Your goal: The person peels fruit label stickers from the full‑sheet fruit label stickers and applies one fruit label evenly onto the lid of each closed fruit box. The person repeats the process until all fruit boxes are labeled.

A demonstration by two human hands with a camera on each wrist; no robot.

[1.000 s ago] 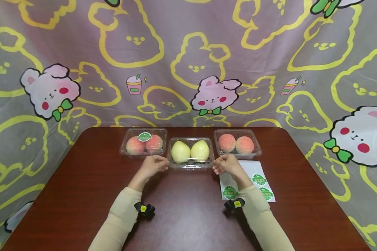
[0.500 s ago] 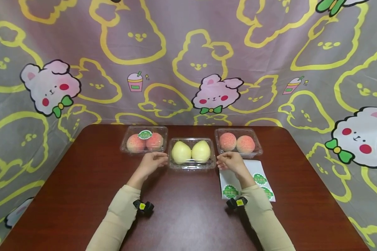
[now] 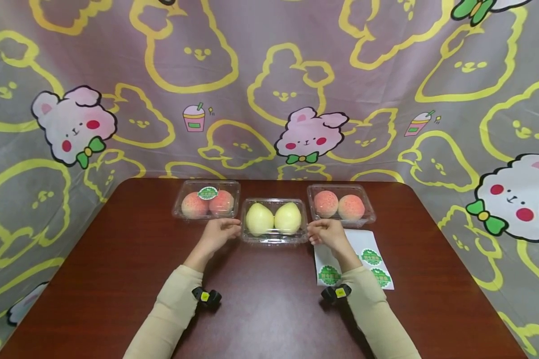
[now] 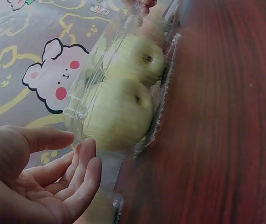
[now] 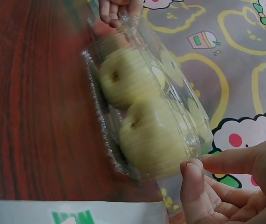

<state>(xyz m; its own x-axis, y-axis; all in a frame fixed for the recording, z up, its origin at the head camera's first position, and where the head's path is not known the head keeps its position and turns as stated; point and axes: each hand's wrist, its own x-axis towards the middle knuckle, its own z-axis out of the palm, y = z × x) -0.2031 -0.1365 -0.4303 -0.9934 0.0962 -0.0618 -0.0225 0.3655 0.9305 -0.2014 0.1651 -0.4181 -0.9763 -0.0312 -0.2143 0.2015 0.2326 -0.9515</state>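
A clear plastic clamshell box [image 3: 275,240] with two pale yellow-green pears [image 3: 259,219] sits mid-table between both hands. At its left end my left hand [image 3: 216,235] has loosely bent fingers. In the left wrist view a gap shows between that thumb [image 4: 53,138] and the fingers [image 4: 84,172], with nothing held there. My right hand [image 3: 331,235] is at the box's right end. In the right wrist view its thumb and fingertip [image 5: 192,173] come close together by the box's corner, touching or nearly touching it. No firm hold on the box shows.
Left of the pears stands a clear box of two peaches [image 3: 194,205] with a green round label [image 3: 208,193] on top. To the right is another box of peaches [image 3: 352,207], unlabelled. A white sticker sheet [image 3: 364,240] lies partly under the right forearm. Patterned cloth [image 3: 251,89] hangs behind.
My right hand has come slightly left, closer to the pear box, over the last half second. My left hand and the boxes look nearly unchanged; the head view has shifted a little.
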